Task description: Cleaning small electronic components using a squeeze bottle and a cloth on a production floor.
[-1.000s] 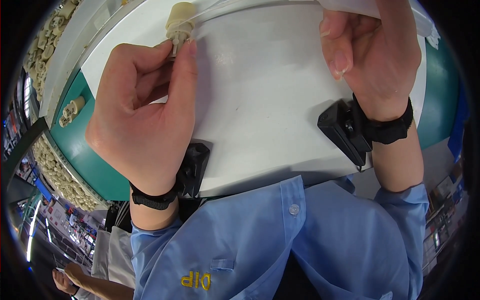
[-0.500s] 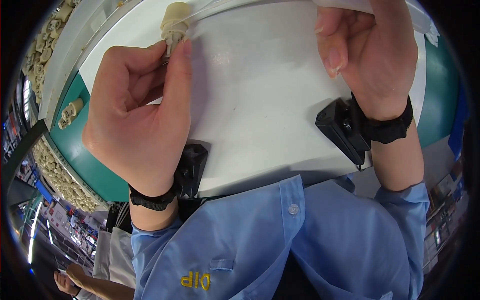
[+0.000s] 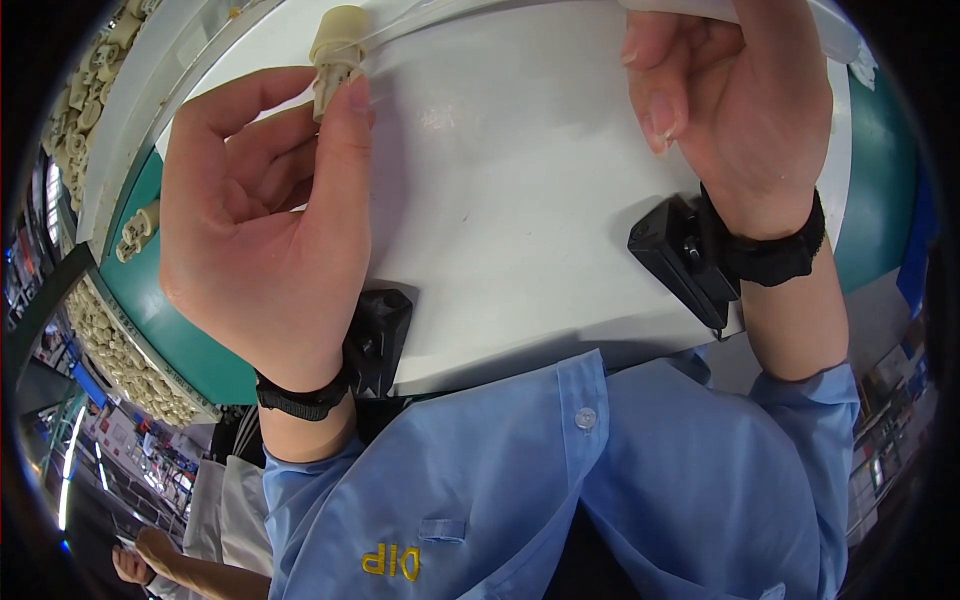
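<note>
Head view, taken as a clock face. I list:

Item: cream socket fitting [image 3: 338, 52], one, toward 11 o'clock, raised over the white work surface [image 3: 520, 200]. Its broad round cap sits at the far end; a narrower, ribbed body runs back to the fingertips. Rigid, matte, apparently moulded plastic.

Item: left hand [image 3: 265, 215], 10 o'clock. Thumb and index finger are pinched on the fitting's near end, other fingers loosely curled.

Item: right hand [image 3: 740, 130], 2 o'clock. Palm up, fingers half curled beside translucent plastic [image 3: 685, 8]; whether it has hold of anything, I cannot tell.

Progress: I judge one piece to be in handling, its cap and body together; how firmly they join, I cannot tell. A loose fitting [image 3: 138, 232] lies at 9 o'clock on the smooth green surface [image 3: 220, 345], not in hand.

Stock: heaped cream fittings [image 3: 85, 115], 10 o'clock, knobbly and hollow-ended, behind a pale rim; small cream pieces [image 3: 125, 350], just below 9, pebble-like. Plenty appears left.

Worn: black wrist straps [image 3: 305, 400], woven-looking, each with a hard, angular module.
</note>
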Tool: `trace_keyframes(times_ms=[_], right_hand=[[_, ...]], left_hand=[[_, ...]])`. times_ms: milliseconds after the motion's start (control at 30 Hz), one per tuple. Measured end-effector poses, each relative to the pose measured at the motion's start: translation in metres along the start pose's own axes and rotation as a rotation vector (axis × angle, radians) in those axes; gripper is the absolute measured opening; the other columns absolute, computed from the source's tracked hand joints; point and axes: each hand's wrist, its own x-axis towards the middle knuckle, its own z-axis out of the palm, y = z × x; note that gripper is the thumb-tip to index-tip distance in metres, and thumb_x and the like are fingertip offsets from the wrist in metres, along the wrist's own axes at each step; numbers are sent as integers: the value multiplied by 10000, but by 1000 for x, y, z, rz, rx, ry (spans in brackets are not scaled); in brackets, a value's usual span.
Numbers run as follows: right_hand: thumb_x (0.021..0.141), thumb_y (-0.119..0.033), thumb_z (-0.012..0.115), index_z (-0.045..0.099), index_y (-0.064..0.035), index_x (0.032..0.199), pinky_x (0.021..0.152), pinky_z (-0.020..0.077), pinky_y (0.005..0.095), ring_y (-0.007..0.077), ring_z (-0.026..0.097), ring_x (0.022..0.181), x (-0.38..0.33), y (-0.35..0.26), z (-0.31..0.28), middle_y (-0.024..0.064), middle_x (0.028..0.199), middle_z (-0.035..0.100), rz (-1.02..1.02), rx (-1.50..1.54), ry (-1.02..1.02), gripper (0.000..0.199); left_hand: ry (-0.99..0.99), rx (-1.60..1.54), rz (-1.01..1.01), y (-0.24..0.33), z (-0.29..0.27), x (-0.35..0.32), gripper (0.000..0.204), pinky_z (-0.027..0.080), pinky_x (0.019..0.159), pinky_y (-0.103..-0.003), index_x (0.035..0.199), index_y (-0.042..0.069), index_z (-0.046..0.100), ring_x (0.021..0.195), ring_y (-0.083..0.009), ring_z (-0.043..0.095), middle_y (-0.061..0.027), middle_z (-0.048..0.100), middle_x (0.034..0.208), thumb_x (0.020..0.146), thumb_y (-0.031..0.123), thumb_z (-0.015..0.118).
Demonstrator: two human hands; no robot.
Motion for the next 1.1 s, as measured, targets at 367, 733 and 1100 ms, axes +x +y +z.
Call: trace_keyframes(times_ms=[367, 733, 1100], right_hand=[[1006, -428, 615, 678, -11, 875, 307, 373, 261, 142, 488, 338, -2, -2, 5, 103, 592, 622, 6, -4, 16, 441], [1007, -426, 608, 675, -17, 824, 306, 371, 263, 143, 481, 331, -2, 0, 4, 92, 571, 613, 18, 12, 36, 453], [1008, -426, 606, 673, -20, 813, 306, 370, 264, 143, 479, 330, -2, 2, 2, 90, 565, 610, 29, 49, 39, 455]], left_hand=[[-26, -40, 50, -8, -1, 1, 205, 626, 695, -263, 1075, -51, 692, 821, -189, 771, -160, 769, 908, 916, 42, 781], [-29, 75, 56, -7, -1, 1, 224, 620, 723, -255, 1082, -55, 669, 821, -172, 767, -140, 767, 889, 903, 12, 785], [-16, 83, 66, -8, -1, 1, 197, 622, 735, -257, 1020, -64, 640, 828, -179, 770, -150, 764, 886, 908, 14, 781]])
